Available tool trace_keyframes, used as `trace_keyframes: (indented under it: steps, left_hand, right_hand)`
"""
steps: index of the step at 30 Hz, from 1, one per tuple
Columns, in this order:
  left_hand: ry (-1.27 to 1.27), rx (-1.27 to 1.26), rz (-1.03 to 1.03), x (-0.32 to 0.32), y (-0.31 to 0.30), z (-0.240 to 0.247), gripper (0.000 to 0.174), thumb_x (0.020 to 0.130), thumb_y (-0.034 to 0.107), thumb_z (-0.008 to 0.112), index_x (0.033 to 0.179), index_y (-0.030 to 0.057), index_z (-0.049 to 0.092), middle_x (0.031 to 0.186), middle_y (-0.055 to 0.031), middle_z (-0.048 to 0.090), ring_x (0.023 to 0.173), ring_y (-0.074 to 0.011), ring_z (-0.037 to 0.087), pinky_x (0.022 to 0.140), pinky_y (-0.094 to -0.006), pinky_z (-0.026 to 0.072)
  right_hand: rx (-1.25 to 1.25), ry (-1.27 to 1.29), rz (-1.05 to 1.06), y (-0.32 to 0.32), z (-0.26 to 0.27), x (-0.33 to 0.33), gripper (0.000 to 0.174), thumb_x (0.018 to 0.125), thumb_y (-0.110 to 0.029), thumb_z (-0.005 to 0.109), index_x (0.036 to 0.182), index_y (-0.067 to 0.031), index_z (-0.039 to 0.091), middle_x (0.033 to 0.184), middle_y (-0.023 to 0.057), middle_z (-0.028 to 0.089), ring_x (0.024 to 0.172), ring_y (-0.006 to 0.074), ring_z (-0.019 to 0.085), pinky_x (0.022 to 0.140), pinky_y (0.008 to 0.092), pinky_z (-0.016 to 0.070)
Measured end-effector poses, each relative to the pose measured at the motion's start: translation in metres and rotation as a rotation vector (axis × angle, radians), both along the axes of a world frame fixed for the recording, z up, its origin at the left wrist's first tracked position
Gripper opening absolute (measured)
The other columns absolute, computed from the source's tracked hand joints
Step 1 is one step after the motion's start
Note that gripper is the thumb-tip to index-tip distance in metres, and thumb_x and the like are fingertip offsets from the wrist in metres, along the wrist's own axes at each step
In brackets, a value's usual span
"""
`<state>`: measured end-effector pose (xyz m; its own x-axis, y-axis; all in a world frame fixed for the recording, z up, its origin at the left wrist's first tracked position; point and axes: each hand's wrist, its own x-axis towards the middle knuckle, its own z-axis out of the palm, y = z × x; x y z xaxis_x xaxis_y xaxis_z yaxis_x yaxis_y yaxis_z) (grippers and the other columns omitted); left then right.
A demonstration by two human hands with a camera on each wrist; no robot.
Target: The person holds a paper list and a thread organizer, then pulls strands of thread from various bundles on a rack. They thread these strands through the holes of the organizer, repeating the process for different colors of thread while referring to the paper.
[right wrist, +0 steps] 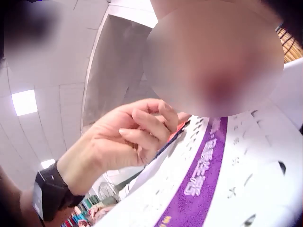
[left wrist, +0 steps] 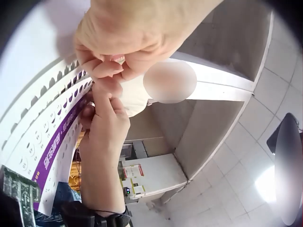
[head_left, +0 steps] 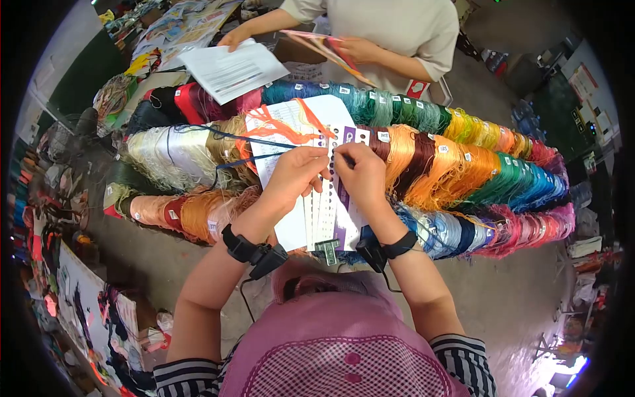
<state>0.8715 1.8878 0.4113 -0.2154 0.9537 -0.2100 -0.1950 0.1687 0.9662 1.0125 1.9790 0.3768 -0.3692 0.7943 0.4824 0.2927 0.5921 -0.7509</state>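
White punched cards (head_left: 324,215) with a purple printed strip lie over a white sheet, a green clip (head_left: 327,251) at their lower edge. Over the left row of holes is the left hand (head_left: 297,175), its thumb and index finger pinched together; what lies between them is too small to tell. Close beside it the right hand (head_left: 360,175) has bent fingertips at the card's holes. Orange threads (head_left: 281,126) and dark blue threads (head_left: 254,140) run to the card's left. In the left wrist view the fingertips of both hands meet at the card edge.
Rows of labelled thread skeins (head_left: 423,165) surround the cards. Across them stands a person in a light shirt (head_left: 417,33), holding a printed paper (head_left: 231,69) and a colourful sheet. A board with dark threads (head_left: 99,298) is at the lower left.
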Motion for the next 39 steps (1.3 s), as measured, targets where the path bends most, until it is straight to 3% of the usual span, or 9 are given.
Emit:
trace_keyframes:
  steps: [6,10,16,22,24,26,32,38,39]
  left_hand:
    - [0.244,0.11,-0.059,0.0,0.01,0.002,0.025,0.093,0.016,0.063,0.115,0.0044,0.066,0.085,-0.0021,0.066,0.064,-0.0051,0.061,0.047,-0.0161,0.0399]
    - [0.399,0.123,-0.015,0.017,0.02,0.007,0.021,0.089,0.01,0.065,0.108,-0.0001,0.066,0.085,-0.0038,0.07,0.064,-0.0071,0.064,0.051,-0.0203,0.0485]
    - [0.689,0.235,0.012,0.011,0.027,-0.004,0.018,0.09,0.011,0.065,0.102,-0.0015,0.068,0.082,-0.0053,0.07,0.066,-0.0099,0.067,0.053,-0.0223,0.0513]
    - [0.337,-0.017,-0.034,-0.023,0.009,0.012,0.023,0.093,0.017,0.066,0.104,-0.0025,0.066,0.089,-0.0077,0.071,0.072,-0.0125,0.069,0.059,-0.0215,0.053]
    - [0.285,-0.002,-0.053,-0.033,0.005,0.014,0.024,0.093,0.018,0.066,0.105,-0.0026,0.066,0.09,-0.0082,0.071,0.073,-0.012,0.069,0.061,-0.0218,0.0535]
    - [0.128,0.025,-0.047,-0.041,0.004,0.013,0.023,0.092,0.018,0.067,0.104,-0.0017,0.067,0.089,-0.0078,0.071,0.074,-0.0112,0.068,0.064,-0.0224,0.0543]
    - [0.479,-0.027,-0.026,-0.044,0.007,0.016,0.022,0.092,0.016,0.067,0.099,-0.0046,0.066,0.082,-0.0081,0.069,0.071,-0.0134,0.069,0.063,-0.0224,0.0565]
    - [0.385,0.008,-0.042,-0.053,0.007,0.011,0.021,0.094,0.017,0.066,0.102,-0.0018,0.067,0.086,-0.0058,0.068,0.077,-0.0104,0.066,0.067,-0.0227,0.0554]
    - [0.386,0.011,-0.049,-0.054,0.006,0.012,0.021,0.094,0.017,0.066,0.102,-0.0018,0.067,0.086,-0.0058,0.068,0.077,-0.0104,0.066,0.067,-0.0227,0.0554]
  right_hand:
    - [-0.223,0.044,0.075,-0.014,0.012,0.015,0.028,0.075,-0.016,0.075,0.096,-0.0017,0.062,0.079,0.0071,0.063,0.066,0.0155,0.06,0.062,0.0292,0.05]
    - [-0.316,0.064,0.062,-0.016,0.015,0.023,0.034,0.073,-0.017,0.078,0.097,-0.0009,0.06,0.078,0.0036,0.062,0.066,0.0095,0.056,0.062,0.0252,0.0481]
    - [-0.32,0.117,0.065,-0.013,0.009,0.022,0.035,0.073,-0.017,0.077,0.1,-0.0007,0.061,0.08,0.0054,0.065,0.067,0.0114,0.06,0.063,0.0265,0.0502]
    - [-0.286,0.044,0.055,-0.012,0.004,0.02,0.035,0.073,-0.019,0.075,0.101,-0.0015,0.061,0.083,0.0105,0.068,0.065,0.0208,0.063,0.064,0.0331,0.0518]
    - [-0.235,0.019,0.058,-0.013,0.005,0.018,0.028,0.075,-0.012,0.073,0.098,-0.0003,0.063,0.078,0.0033,0.065,0.068,0.0079,0.059,0.062,0.0236,0.0485]
    - [-0.224,0.01,0.063,-0.015,0.005,0.016,0.028,0.075,-0.013,0.074,0.097,-0.0004,0.063,0.078,0.0043,0.066,0.067,0.0092,0.059,0.062,0.0245,0.0491]
    - [-0.148,-0.064,0.051,-0.016,0.003,0.011,0.03,0.073,-0.016,0.074,0.097,-0.0006,0.064,0.079,0.0086,0.067,0.064,0.0154,0.062,0.062,0.0285,0.0512]
    - [-0.162,-0.063,0.034,-0.017,0.005,0.011,0.03,0.073,-0.017,0.074,0.097,-0.0011,0.064,0.079,0.009,0.067,0.064,0.0174,0.063,0.062,0.0303,0.0515]
    - [-0.153,-0.055,0.043,-0.017,0.005,0.01,0.029,0.072,-0.018,0.073,0.094,-0.0016,0.062,0.078,0.0103,0.067,0.067,0.0241,0.065,0.064,0.0349,0.0519]
